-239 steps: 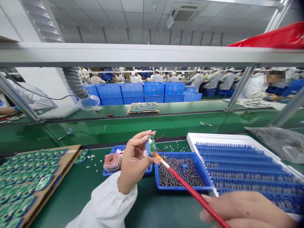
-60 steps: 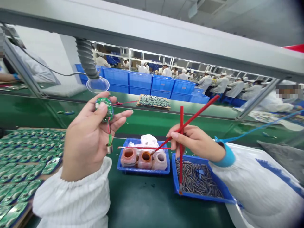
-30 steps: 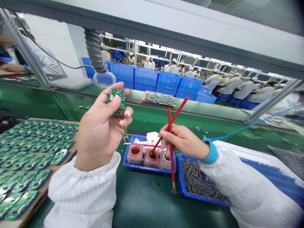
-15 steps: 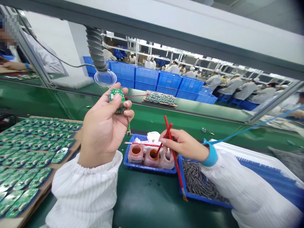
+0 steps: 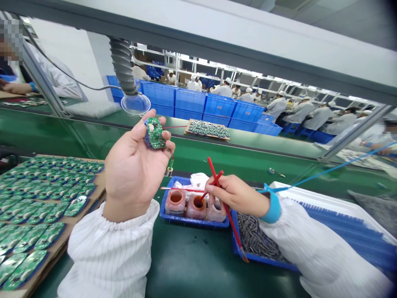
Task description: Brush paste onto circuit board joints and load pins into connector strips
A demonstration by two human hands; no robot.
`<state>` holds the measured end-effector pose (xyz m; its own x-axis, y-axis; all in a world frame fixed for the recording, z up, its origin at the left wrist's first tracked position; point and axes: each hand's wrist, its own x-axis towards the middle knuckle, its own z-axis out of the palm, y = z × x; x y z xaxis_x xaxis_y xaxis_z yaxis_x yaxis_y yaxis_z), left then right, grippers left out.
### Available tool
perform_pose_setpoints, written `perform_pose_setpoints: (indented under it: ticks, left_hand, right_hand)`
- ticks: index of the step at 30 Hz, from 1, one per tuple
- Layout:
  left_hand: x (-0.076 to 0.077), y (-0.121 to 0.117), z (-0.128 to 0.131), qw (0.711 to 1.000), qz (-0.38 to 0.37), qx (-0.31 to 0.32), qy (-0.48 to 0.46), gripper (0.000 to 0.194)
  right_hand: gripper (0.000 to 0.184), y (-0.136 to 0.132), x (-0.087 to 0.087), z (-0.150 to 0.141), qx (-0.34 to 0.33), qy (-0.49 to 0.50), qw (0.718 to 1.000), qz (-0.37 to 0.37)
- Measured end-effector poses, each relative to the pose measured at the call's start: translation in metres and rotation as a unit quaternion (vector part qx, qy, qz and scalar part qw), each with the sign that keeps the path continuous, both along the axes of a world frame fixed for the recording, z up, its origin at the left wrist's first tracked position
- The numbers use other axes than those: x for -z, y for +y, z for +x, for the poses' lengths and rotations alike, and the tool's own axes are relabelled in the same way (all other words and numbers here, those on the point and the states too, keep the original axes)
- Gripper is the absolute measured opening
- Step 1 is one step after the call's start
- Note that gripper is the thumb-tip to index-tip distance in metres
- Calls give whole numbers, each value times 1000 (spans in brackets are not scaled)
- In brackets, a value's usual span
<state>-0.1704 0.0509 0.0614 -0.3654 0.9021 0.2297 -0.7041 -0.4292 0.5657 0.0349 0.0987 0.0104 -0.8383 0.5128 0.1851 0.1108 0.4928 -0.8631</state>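
My left hand (image 5: 130, 171), palm up, holds a green circuit board (image 5: 156, 134) by its edges, with thin red and dark wires hanging from it. My right hand (image 5: 237, 194) is closed around two crossed red-handled brushes. One brush (image 5: 212, 182) reaches down into the middle jar (image 5: 195, 213), its tip hidden inside. The other brush (image 5: 235, 231) points down toward me, bristles over the edge of a blue bin. A third, thin red brush (image 5: 181, 190) lies across the jars. A left jar (image 5: 175, 207) and a pale right jar (image 5: 216, 213) flank the middle one.
A blue tray (image 5: 198, 223) holds the jars and white tissue (image 5: 199, 180). Right of it, a blue bin (image 5: 269, 261) contains dark metal pieces. Rows of circuit boards (image 5: 46, 203) lie on cardboard at left. A fume hose (image 5: 124, 66) hangs ahead. Co-workers sit in the background.
My left thumb has shifted off the board's face to its edge, and the board has tilted to show more of its front. My right hand has dropped slightly, lowering the brush in the jar.
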Motion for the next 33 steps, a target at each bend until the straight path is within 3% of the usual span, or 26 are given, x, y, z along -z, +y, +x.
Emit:
perform_pose_setpoints:
  ticks: [10, 22, 29, 33]
  left_hand:
    - [7, 8, 0, 997, 47, -45, 32, 22]
    - [13, 14, -9, 985, 12, -165, 51, 20]
    - [10, 9, -6, 990, -5, -133, 49, 22]
    - [7, 5, -3, 993, 4, -112, 37, 20]
  right_hand:
    - [34, 3, 1, 6, -29, -9, 1000, 5]
    - [38, -39, -39, 41, -6, 31, 993, 113]
    - [36, -48, -37, 46, 28, 42, 988, 146]
    - [33, -51, -34, 52, 23, 34, 993, 107]
